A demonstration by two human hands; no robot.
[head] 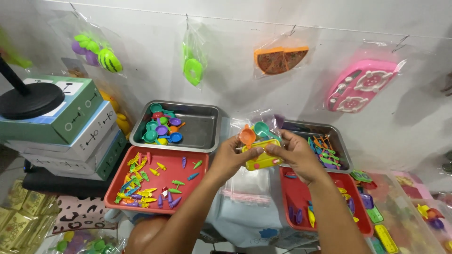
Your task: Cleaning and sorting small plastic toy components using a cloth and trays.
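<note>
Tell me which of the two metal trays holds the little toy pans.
The left metal tray, behind the left red tray; the right metal tray holds thin utensils instead.

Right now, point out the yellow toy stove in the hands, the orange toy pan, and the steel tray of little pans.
yellow toy stove [262, 161], head view, on its yellow front face.
orange toy pan [247, 136], head view, on its bowl.
steel tray [201, 126], head view, on its bare floor.

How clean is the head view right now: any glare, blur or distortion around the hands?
Head view: even, soft light; the left hand and right hand are sharp, holding a yellow plastic toy stove in a clear plastic bag that glints slightly; faint sheen on the empty part of the steel tray; edges bow with wide-angle distortion; corners blurred.
</note>
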